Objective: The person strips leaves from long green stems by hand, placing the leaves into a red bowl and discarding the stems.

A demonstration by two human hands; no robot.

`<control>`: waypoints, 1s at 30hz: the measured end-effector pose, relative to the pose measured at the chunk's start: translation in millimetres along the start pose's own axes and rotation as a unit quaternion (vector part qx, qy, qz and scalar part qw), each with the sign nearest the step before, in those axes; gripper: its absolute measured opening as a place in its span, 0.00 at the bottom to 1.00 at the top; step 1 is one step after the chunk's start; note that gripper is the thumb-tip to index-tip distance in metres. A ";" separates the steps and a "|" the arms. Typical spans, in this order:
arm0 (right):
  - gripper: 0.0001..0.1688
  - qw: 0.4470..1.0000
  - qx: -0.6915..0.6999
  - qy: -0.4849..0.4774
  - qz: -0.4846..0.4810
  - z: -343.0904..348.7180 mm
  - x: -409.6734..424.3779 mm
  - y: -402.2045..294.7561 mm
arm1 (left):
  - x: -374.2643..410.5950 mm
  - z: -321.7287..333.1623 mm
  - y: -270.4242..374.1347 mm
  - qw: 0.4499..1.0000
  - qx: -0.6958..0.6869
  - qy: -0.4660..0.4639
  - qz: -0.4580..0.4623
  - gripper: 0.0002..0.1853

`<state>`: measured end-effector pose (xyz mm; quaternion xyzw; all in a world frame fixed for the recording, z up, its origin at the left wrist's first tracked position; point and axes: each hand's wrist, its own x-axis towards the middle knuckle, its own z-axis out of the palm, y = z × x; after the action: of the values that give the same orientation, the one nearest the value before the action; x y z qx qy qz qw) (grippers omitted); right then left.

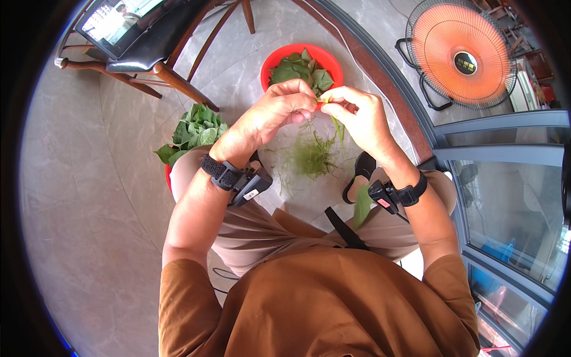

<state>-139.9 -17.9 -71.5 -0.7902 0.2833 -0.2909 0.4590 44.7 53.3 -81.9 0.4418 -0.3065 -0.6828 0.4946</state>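
Observation:
My left hand (pixel 287 107) and my right hand (pixel 357 111) meet above the floor, both pinching one thin green stem (pixel 337 125), whose strands hang below the right fingers. Just beyond them is a red plastic basin (pixel 334 60) holding green leaves (pixel 292 71). Below the hands, a loose pile of thin green peelings (pixel 314 156) lies on the floor between the feet. A heap of leafy greens (pixel 198 129) rises beside the left knee, over a red container (pixel 168 178) mostly hidden by the leg. A single leaf (pixel 362 205) rests against the right thigh.
A wooden chair with a black seat (pixel 147 49) stands at upper left, a tablet-like screen (pixel 120 22) on it. An orange-faced fan (pixel 464 58) is at upper right, beyond a door track (pixel 383 53). Glass door panels (pixel 513 205) flank the right side. A white cable (pixel 357 62) runs along the sill.

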 end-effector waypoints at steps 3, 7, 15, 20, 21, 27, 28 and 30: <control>0.07 1.000 0.020 0.008 0.013 1.2 0.9 2.2 | 0.0 0.4 -1.2 1.000 -0.005 0.006 0.004 0.02; 0.06 0.998 0.046 0.003 0.044 -1.4 2.1 7.2 | -1.1 0.7 -0.6 1.000 -0.016 0.018 0.001 0.02; 0.04 0.988 0.152 0.036 0.019 -5.6 3.9 6.6 | -1.4 0.3 -1.5 1.000 -0.020 0.024 0.001 0.02; 0.04 0.976 0.200 0.071 0.055 -8.6 5.5 6.9 | -2.1 -2.5 -2.5 0.999 -0.020 0.039 0.003 0.02; 0.04 0.973 0.209 0.081 0.058 -9.8 5.7 7.9 | -1.8 -2.6 -2.6 0.999 -0.024 0.036 0.003 0.02; 0.06 0.952 0.278 0.122 0.048 -22.1 11.1 19.0 | -1.2 -6.7 -4.6 0.999 -0.032 0.042 0.012 0.01; 0.06 0.944 0.298 0.131 0.054 -25.3 12.4 19.2 | -2.1 -7.2 -4.1 0.999 -0.028 0.045 0.012 0.02; 0.06 0.925 0.347 0.144 0.056 -35.3 16.0 23.3 | -2.8 -8.2 -3.6 0.998 -0.023 0.054 0.010 0.02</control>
<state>-158.8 -58.9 -74.6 -0.5136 0.2716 -0.4557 0.6744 51.0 57.3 -87.5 0.4635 -0.2678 -0.6597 0.5275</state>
